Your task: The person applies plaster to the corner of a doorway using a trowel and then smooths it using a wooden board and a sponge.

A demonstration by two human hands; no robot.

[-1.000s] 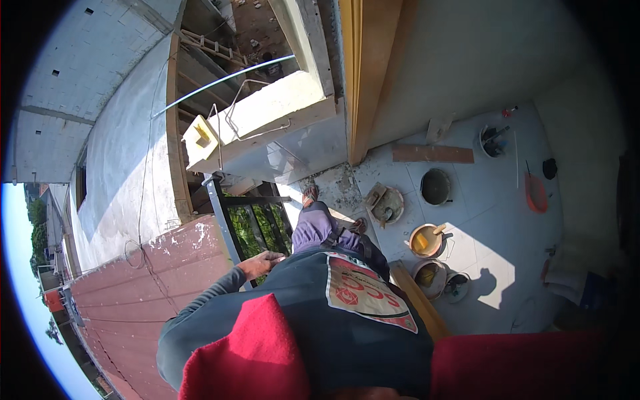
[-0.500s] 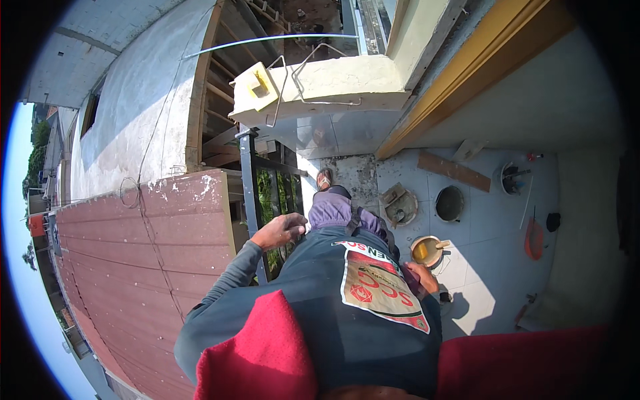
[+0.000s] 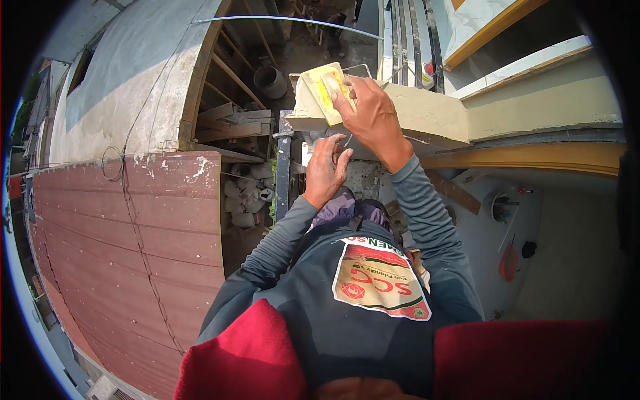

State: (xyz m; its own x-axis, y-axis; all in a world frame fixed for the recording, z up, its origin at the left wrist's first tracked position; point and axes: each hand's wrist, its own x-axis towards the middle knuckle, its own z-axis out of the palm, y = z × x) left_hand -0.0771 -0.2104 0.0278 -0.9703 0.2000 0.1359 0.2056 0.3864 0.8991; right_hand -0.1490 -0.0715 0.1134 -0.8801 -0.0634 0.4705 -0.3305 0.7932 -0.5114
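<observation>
A pale yellow plastering float [image 3: 315,91] is in my right hand [image 3: 375,113], its fingers and thumb closed round the handle. The float is tilted over the left end of a plastered ledge [image 3: 433,119]; whether it touches the ledge I cannot tell. Just below the float is my left hand [image 3: 325,172], raised, with nothing visible in it, its fingers loosely bent and apart. Part of a bent metal rod [image 3: 419,141] shows beneath the ledge, past my right wrist; the rest of it is mostly hidden.
A dark metal railing [image 3: 283,177] stands left of my legs, beside a maroon corrugated roof [image 3: 133,233]. Down on the right floor are a wooden plank [image 3: 460,192] and a pail of tools [image 3: 501,208]. Beyond the ledge, far below, stands a grey bucket [image 3: 269,83].
My right hand has come up from beside my waist and taken hold of the float, which lay on the ledge. My left hand has moved up and to the right. The view has shifted.
</observation>
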